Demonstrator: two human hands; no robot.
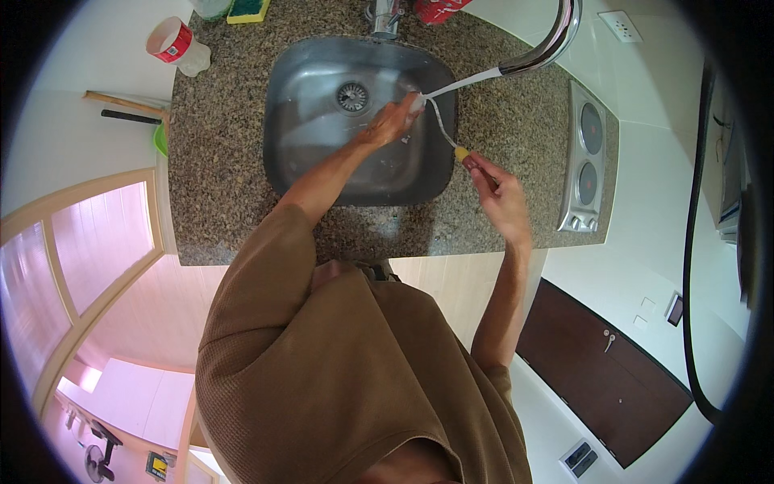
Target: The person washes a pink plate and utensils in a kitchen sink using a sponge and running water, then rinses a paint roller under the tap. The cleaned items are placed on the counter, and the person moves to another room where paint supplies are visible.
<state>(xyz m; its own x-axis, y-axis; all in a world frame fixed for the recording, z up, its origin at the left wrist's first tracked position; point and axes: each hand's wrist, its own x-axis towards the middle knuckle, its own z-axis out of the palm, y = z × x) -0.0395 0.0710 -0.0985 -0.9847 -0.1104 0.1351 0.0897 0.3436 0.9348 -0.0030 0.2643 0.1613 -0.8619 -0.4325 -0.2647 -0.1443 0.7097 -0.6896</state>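
Note:
My right hand is closed round the handle of a long thin tool, perhaps a bottle brush, with a yellow collar and a pale twisted stem. The stem curves over the right side of a steel sink. At its far end my left hand grips a whitish part, mostly hidden by the fingers; what it is cannot be told. A stream of water from the curved chrome spout reaches that spot beside my left fingertips.
A granite countertop surrounds the sink, with its drain. A plastic cup with a red label and a yellow-green sponge lie back left. A red object is behind the sink; a two-plate electric hob is at right.

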